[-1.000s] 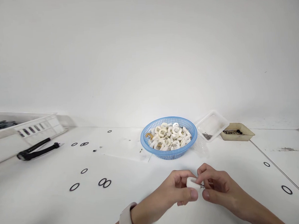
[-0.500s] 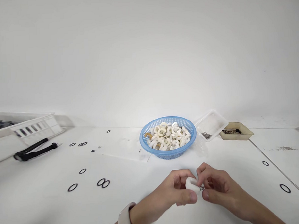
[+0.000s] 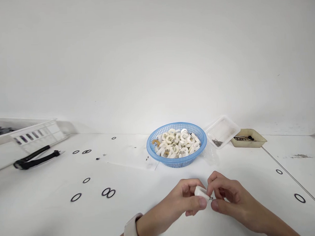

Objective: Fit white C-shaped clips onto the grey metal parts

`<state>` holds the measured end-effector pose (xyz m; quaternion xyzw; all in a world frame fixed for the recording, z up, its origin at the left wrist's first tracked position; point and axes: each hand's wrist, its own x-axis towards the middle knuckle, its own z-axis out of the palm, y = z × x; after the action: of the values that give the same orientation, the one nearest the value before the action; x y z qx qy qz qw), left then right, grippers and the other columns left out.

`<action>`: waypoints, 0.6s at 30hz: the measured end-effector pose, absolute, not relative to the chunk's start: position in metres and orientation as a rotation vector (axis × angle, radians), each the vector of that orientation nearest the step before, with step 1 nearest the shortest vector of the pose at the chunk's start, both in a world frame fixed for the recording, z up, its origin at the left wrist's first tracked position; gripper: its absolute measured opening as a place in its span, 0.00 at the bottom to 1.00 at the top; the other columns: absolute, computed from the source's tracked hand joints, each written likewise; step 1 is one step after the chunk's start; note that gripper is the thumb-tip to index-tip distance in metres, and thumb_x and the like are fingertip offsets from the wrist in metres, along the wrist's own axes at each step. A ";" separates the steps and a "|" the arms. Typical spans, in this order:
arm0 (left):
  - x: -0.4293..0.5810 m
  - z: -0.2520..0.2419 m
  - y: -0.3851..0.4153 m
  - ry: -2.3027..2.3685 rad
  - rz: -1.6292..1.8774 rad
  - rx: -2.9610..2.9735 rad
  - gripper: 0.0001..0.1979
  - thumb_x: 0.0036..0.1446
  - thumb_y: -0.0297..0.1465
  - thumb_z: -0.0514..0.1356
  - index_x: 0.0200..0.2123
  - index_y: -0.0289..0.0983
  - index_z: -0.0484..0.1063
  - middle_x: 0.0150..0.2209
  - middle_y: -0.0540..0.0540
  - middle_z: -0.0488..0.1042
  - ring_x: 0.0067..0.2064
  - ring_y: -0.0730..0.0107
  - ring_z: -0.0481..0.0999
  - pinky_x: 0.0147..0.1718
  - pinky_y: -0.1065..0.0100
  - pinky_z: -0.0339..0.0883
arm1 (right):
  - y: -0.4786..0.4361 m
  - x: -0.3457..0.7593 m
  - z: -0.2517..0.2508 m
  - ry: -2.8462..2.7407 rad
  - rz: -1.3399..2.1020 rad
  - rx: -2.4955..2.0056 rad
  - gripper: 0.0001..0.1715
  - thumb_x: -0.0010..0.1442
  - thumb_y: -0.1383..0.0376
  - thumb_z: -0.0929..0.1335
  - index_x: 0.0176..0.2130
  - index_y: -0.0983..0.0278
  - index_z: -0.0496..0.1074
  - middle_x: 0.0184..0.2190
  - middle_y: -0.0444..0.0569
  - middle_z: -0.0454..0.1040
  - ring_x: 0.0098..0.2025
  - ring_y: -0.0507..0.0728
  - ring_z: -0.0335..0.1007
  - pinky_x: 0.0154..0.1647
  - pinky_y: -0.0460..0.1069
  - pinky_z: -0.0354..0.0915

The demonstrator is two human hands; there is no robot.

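Observation:
My left hand is closed on a white C-shaped plastic piece, gripping it between thumb and fingers. A small dark metal part sticks out at the piece's right end. My right hand is closed in a pinch around that metal part, its index fingertip against the white piece. The metal part's exact shape is too small to make out. Behind both hands stands a blue plastic basket, heaped with similar white pieces, some showing metal bits.
Right of the basket, a white tray holds thin metal pins, beside a yellowish tray with black rings. Several black rings lie scattered on the white table. At left are a black strap-like tool and a white bin.
The white piece has tilted slightly and shifted a little left in my left hand. My right thumb has moved slightly left with it. Both hands keep their grip.

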<state>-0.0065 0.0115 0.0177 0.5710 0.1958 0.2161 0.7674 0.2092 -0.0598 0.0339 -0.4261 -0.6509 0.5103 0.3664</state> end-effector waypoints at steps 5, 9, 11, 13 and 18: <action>-0.006 0.022 0.011 0.428 0.461 1.252 0.16 0.52 0.41 0.72 0.36 0.37 0.75 0.24 0.56 0.61 0.26 0.76 0.58 0.27 0.68 0.51 | -0.059 0.209 0.035 -1.694 1.307 -1.115 0.06 0.66 0.55 0.71 0.42 0.52 0.76 0.39 0.42 0.60 0.34 0.53 0.53 0.38 0.51 0.53; -0.006 0.024 0.011 0.436 0.467 1.269 0.17 0.54 0.42 0.71 0.39 0.37 0.76 0.23 0.57 0.60 0.25 0.76 0.57 0.27 0.68 0.51 | -0.060 0.208 0.033 -1.671 1.297 -1.123 0.07 0.67 0.55 0.70 0.43 0.53 0.72 0.36 0.41 0.61 0.34 0.54 0.54 0.38 0.51 0.54; -0.005 0.024 0.011 0.433 0.462 1.282 0.16 0.55 0.42 0.70 0.38 0.36 0.76 0.23 0.57 0.61 0.25 0.76 0.57 0.27 0.68 0.50 | -0.060 0.209 0.034 -1.678 1.292 -1.127 0.07 0.67 0.55 0.70 0.42 0.53 0.72 0.37 0.42 0.61 0.34 0.54 0.54 0.38 0.51 0.54; -0.006 0.024 0.011 0.443 0.452 1.294 0.16 0.55 0.42 0.70 0.37 0.36 0.75 0.23 0.56 0.61 0.25 0.76 0.57 0.27 0.68 0.51 | -0.060 0.209 0.035 -1.691 1.294 -1.124 0.08 0.67 0.54 0.70 0.42 0.54 0.74 0.38 0.42 0.62 0.34 0.53 0.54 0.38 0.51 0.54; -0.006 0.024 0.011 0.531 0.431 1.295 0.19 0.52 0.45 0.71 0.36 0.38 0.73 0.24 0.56 0.62 0.26 0.74 0.59 0.28 0.68 0.52 | -0.060 0.213 0.038 -1.657 1.285 -1.094 0.12 0.65 0.50 0.71 0.45 0.52 0.75 0.38 0.43 0.61 0.34 0.54 0.53 0.38 0.51 0.55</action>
<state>-0.0064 0.0105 0.0235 0.5911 0.2424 0.1968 0.7437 0.2127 -0.0599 0.0379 -0.4280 -0.6486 0.5029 0.3785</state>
